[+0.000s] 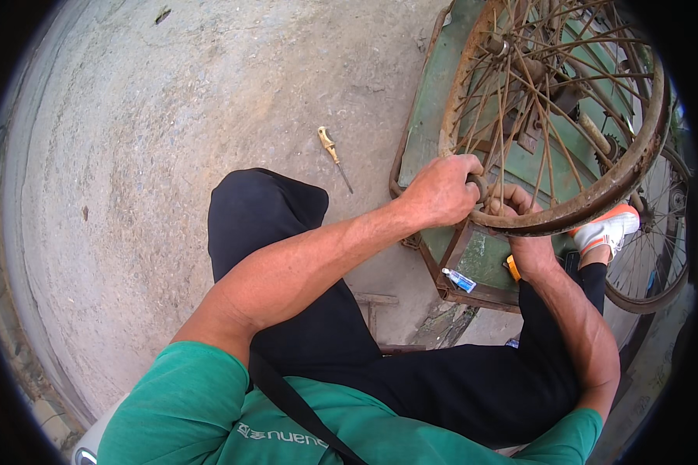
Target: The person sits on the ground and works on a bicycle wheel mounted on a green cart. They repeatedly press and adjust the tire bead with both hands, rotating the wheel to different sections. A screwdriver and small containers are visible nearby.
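A rusty spoked wheel (650, 155) stands at the upper right, over a green metal platform. My left hand (442, 191) is closed over the near left part of its rim. A dark, rounded piece (479, 187) shows at that hand's fingers; I cannot tell exactly what it is. My right hand (517, 203) reaches up from below, its fingers bent around the rim just right of the left hand. The rim partly covers the right hand, and the left hand hides a stretch of the rim.
On the concrete floor (171, 139) lies a screwdriver (329, 146) with a yellowish handle. The green platform (428, 116) has a rusty frame. A small blue-and-white tube (459, 280) and a yellow object (513, 268) lie near its front edge. A white-and-orange shoe (609, 230) and another wheel (642, 301) are at right.
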{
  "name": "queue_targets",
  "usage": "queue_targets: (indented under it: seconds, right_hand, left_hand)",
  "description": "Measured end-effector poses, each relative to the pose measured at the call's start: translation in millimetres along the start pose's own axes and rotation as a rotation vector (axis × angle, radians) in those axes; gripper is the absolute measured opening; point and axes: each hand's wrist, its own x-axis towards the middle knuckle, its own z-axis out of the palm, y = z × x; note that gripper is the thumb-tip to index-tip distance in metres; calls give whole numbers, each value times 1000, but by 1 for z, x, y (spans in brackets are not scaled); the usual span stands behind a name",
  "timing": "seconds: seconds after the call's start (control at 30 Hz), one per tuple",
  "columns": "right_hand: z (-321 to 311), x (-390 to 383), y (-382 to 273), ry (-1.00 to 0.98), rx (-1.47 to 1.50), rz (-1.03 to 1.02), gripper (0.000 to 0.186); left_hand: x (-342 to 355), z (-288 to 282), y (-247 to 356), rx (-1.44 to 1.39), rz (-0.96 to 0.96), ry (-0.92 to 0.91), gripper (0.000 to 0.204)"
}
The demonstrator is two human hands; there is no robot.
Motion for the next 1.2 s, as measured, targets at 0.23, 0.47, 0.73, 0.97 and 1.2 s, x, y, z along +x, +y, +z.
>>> queue_targets:
  seconds: [0.23,0.47,0.73,0.97,1.2]
  right_hand:
    - [0,0,1,2,8,-4,29]
    - [0,2,3,-2,4,0,29]
    - [0,1,3,11,7,4,29]
    - [0,0,-1,-3,15,29,30]
    - [1,0,1,18,-4,0,29]
  left_hand:
    - [0,-1,1,4,-3,-8,39]
    - [0,-2,2,0,-7,-16,39]
    - [0,-4,6,-9,-35,-43,36]
    - [-1,-4,6,-11,-21,-22,35]
    - [0,-3,4,-17,-34,-36,39]
